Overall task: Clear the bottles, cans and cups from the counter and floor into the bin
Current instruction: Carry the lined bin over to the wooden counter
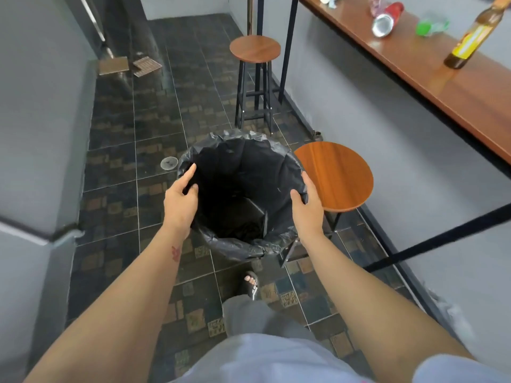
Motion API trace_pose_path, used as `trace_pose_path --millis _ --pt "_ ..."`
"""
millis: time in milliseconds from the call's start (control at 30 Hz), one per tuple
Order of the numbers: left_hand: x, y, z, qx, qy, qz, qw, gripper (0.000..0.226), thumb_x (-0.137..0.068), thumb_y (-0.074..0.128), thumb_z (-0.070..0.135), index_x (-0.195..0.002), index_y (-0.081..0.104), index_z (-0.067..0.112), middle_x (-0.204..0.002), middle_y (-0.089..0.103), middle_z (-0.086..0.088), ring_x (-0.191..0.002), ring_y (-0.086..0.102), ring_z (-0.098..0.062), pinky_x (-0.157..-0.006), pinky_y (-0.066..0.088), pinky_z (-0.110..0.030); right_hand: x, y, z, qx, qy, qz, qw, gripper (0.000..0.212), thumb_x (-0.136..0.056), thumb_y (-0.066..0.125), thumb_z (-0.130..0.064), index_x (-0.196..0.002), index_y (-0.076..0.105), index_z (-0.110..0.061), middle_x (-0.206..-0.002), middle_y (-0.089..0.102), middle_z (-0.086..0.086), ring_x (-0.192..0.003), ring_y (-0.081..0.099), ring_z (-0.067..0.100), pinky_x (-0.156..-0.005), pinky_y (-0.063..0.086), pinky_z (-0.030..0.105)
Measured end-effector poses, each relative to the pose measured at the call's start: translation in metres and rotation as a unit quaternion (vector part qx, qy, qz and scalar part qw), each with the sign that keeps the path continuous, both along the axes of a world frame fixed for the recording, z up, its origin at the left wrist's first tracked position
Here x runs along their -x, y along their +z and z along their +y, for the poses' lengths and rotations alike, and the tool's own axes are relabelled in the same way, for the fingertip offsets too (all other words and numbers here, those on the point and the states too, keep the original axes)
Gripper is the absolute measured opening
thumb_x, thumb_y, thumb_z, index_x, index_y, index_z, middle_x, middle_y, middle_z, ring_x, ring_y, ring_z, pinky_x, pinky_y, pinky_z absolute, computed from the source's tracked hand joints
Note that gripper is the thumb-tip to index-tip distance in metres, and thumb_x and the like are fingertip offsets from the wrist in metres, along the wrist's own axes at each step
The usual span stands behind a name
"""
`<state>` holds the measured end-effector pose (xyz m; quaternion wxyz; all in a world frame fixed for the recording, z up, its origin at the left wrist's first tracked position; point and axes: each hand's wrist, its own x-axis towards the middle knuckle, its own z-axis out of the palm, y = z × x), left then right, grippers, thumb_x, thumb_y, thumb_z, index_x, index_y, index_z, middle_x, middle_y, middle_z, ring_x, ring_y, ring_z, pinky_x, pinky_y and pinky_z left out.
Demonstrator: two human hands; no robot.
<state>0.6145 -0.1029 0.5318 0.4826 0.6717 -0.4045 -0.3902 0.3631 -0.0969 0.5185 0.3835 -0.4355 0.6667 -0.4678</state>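
A round bin lined with a black bag stands on the tiled floor in front of me, and its inside looks dark. My left hand grips its left rim, thumb inside the bag. My right hand grips the right rim the same way. On the wooden counter at the upper right lie a red can on its side, a clear bottle with a green cap and another bottle further back. An amber bottle with a yellow label stands upright there.
A round wooden stool stands just right of the bin, nearly touching it. A second stool stands further back. Grey walls close in on the left. Loose tiles and a floor drain lie on the floor. My sandalled foot is below the bin.
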Motion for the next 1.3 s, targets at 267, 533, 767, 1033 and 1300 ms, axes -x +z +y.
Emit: trace_pose_path --millis 267,533,767,1033,1300 --pt "-0.02 0.006 -0.147 -0.001 -0.023 -0.013 1.0 0.05 -0.098 0.048 0.009 -0.133 0.053 0.044 -0.138 0.049 0.014 -0.126 0.047 -0.013 -0.105 0.039 -0.03 -0.021 0.006 -0.144 -0.011 -0.035 -0.009 0.999 0.052 -0.097 0.055 -0.029 -0.144 0.036 -0.043 -0.15 0.038 -0.016 -0.14 0.035 0.015 -0.114 0.032 0.041" --pt "-0.005 0.011 -0.289 0.02 -0.066 -0.018 0.997 0.052 -0.095 0.048 0.007 -0.129 0.057 0.045 -0.131 0.053 0.018 -0.1 0.059 0.0 -0.087 0.043 -0.014 -0.011 0.012 -0.249 -0.033 -0.112 -0.027 0.993 0.057 -0.097 0.055 -0.028 -0.147 0.032 -0.042 -0.153 0.036 -0.011 -0.141 0.033 0.018 -0.112 0.034 0.041" --pt "0.026 -0.002 -0.424 0.009 -0.187 0.003 0.982 0.053 -0.098 0.047 0.004 -0.132 0.054 0.044 -0.144 0.047 0.009 -0.13 0.044 -0.026 -0.108 0.038 -0.039 0.008 0.008 -0.333 -0.038 -0.227 -0.047 0.972 0.059 -0.096 0.059 -0.022 -0.147 0.034 -0.039 -0.152 0.037 -0.011 -0.141 0.034 0.019 -0.11 0.034 0.039" --pt "0.066 0.004 -0.574 -0.036 -0.345 0.011 0.938 0.058 -0.098 0.045 -0.001 -0.137 0.05 0.042 -0.08 0.055 0.002 -0.052 0.028 -0.007 -0.047 0.033 -0.019 0.004 0.013 -0.414 -0.048 -0.404 -0.073 0.911 0.058 -0.096 0.059 -0.023 -0.145 0.036 -0.043 -0.15 0.04 -0.012 -0.136 0.041 0.02 -0.101 0.042 0.035" --pt "0.111 0.019 -0.65 -0.074 -0.425 0.066 0.9 0.06 -0.097 0.042 -0.005 -0.134 0.055 0.041 -0.065 0.033 -0.004 -0.045 0.024 -0.005 -0.041 0.029 -0.017 0.006 0.026 -0.453 -0.046 -0.512 -0.087 0.854 0.057 -0.095 0.06 -0.024 -0.145 0.038 -0.04 -0.149 0.043 -0.008 -0.135 0.042 0.023 -0.106 0.038 0.04"
